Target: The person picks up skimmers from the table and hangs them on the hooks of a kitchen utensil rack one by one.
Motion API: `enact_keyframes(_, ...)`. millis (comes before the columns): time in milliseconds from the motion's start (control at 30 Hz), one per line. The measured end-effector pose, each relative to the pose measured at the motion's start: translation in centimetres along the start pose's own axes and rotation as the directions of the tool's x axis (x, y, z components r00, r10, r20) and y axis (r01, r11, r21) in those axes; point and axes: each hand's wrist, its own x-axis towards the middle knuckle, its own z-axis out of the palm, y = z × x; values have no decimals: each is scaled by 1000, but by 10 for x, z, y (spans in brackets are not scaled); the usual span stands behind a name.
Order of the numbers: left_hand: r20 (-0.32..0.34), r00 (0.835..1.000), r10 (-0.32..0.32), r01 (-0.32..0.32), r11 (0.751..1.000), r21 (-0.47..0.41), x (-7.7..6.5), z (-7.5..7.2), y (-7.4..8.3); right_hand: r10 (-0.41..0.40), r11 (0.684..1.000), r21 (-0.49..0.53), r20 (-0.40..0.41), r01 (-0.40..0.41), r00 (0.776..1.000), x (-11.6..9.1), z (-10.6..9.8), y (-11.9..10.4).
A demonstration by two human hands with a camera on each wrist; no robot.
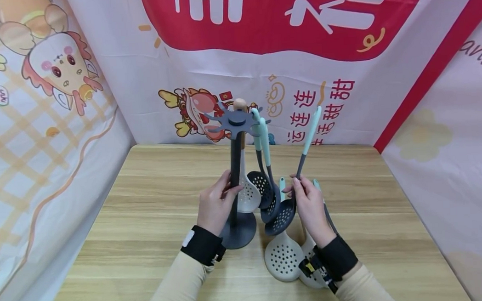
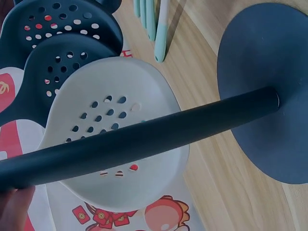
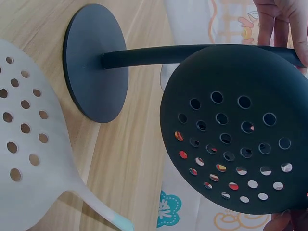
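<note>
My left hand (image 1: 214, 206) grips the dark pole (image 1: 235, 162) of a utensil stand with a round base (image 1: 242, 233) and a hooked top ring (image 1: 236, 122). From the ring hang a white skimmer (image 1: 248, 198) and two dark skimmers with mint handles (image 1: 265, 142). The right hand (image 1: 312, 210) pinches another dark skimmer (image 1: 281, 218) by its shaft, its mint handle pointing up and its perforated head low beside the stand. Seen from the right wrist, that skimmer head (image 3: 231, 144) overlaps the pole.
On the wooden table (image 1: 147, 248) lies a pale skimmer (image 1: 282, 257), with another pale utensil (image 1: 311, 279) partly hidden under the right wrist. Several mint handles (image 2: 161, 45) show in the left wrist view. Printed cloth (image 1: 219, 69) hangs behind the table's far edge.
</note>
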Motion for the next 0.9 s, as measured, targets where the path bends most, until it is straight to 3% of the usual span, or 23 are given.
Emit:
enact_keyframes(200, 54, 998, 31, -31, 999, 14, 2, -1, -1, -35, 999, -15, -1, 35, 999, -4, 1, -3)
enact_keyframes(500, 135, 985, 105, -99, 994, -49, 4, -3, -3, -101, 992, -82, -16, 99, 995, -10, 3, -2)
enact_keyframes(733, 206, 977, 60, -52, 998, -46, 4, -6, -1, -166, 981, -112, -31, 161, 986, -12, 5, -1)
enact_keyframes(900, 182, 983, 28, -20, 999, -44, 4, -8, 0, -218, 972, -103, -60, 212, 974, -13, 6, -2)
